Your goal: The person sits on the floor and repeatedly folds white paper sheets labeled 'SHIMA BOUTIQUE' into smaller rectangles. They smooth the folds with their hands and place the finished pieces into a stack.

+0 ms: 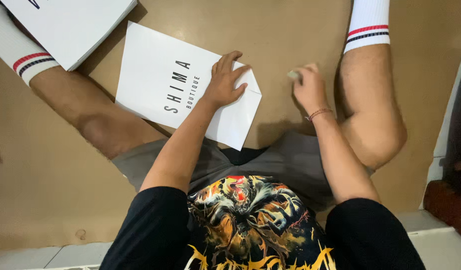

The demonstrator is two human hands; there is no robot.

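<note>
The left hand (224,82) lies spread and pressed flat on the folded corner of the white paper bag (165,80), whose long axis slants away up-left, while the right hand (308,89), just right of it, pinches a small pale object (293,75).

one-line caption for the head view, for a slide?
Seated on brown floor, left hand presses a folded white paper bag; right hand pinches a small pale object.

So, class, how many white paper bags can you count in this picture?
2. One flat paper bag lies on the brown floor under the left hand. A second bag sits at the top left edge, cut off by the frame; more may lie beneath it.
</note>
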